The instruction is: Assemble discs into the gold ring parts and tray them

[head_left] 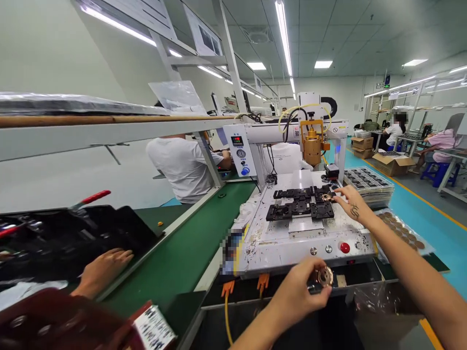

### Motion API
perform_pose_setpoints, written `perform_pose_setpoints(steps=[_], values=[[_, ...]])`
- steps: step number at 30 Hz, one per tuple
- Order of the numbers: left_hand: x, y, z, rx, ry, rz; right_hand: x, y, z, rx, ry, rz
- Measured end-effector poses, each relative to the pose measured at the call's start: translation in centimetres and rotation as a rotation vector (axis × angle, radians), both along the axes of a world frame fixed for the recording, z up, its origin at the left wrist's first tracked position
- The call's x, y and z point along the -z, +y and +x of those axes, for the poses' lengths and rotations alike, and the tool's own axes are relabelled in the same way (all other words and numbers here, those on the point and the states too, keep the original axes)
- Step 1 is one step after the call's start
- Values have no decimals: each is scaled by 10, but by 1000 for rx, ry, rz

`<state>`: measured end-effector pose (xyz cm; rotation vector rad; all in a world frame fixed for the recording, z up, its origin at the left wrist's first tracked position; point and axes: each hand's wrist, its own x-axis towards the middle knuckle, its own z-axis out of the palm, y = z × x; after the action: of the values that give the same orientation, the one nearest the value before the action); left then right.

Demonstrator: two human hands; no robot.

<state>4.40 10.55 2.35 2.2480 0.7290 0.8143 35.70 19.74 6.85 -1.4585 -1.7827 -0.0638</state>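
Note:
My left hand (304,289) is closed round the edge of a round rose-gold metal part (325,276), held in front of the white machine's front panel. My right hand (348,201) reaches over the machine bed, its thumb and finger at another round gold part (327,197) lying on the right side of the black fixture (301,208). The black fixture has several plates and sits on the machine's white bed (262,238). Whether the right fingers grip the gold part or only touch it is too small to tell.
A gold dispensing head (313,146) hangs above the bed. Stacked trays (368,184) and a sheet of round parts (404,233) stand at the right. A green conveyor (197,238) runs at the left, with another person's hand (105,267) beside it. A red button (345,248) is on the panel.

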Motion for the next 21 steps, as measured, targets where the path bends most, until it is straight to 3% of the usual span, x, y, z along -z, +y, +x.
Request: perform_pose_setpoints(steps=[4, 6, 8, 11, 15, 18, 21], values=[[79, 5, 1, -32, 157, 12, 39, -96, 2, 148, 90, 74], [103, 5, -7, -20, 163, 33, 61, -128, 1, 238, 124, 126], [117, 0, -18, 22, 156, 51, 81, -145, -7, 313, 158, 169], [124, -15, -34, 42, 144, 79, 104, -159, -33, 309, 190, 161], [114, -30, -42, -6, 138, 118, 127, -169, -77, 14, 134, -13], [104, -27, -30, -69, 146, 160, 142, -166, -95, -126, 85, -107], [103, -20, -10, -52, 132, 181, 152, -156, -96, -131, 49, -143]])
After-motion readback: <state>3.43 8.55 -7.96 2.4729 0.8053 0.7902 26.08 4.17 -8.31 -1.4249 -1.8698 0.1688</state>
